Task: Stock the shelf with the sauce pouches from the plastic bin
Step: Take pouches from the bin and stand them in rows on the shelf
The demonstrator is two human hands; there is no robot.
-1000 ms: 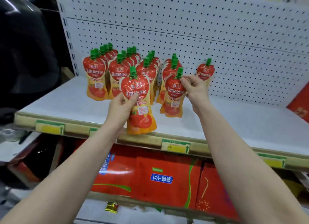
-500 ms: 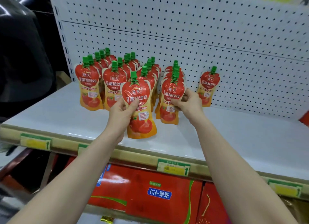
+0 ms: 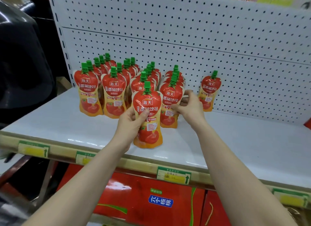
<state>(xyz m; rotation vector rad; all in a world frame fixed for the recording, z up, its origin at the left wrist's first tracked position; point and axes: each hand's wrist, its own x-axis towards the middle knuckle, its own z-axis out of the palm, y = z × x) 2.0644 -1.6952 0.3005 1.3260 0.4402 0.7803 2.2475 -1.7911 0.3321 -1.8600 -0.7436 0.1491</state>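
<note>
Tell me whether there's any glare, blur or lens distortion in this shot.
Head view: glare streaks on the glossy shelf and the held pouch in the left hand; wide-angle lens bends the pegboard seams; the right hand, gripping a standing pouch, looks slightly soft.

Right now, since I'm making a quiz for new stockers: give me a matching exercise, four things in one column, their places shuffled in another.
1 nearest pouch
2 front pouch of the fourth row
3 lone pouch
4 red cartons

a under the shelf
b by the pegboard, apart
c pinched by the right hand
d gripped by the left hand

Pairs: 1-d, 2-c, 3-b, 4-a
</note>
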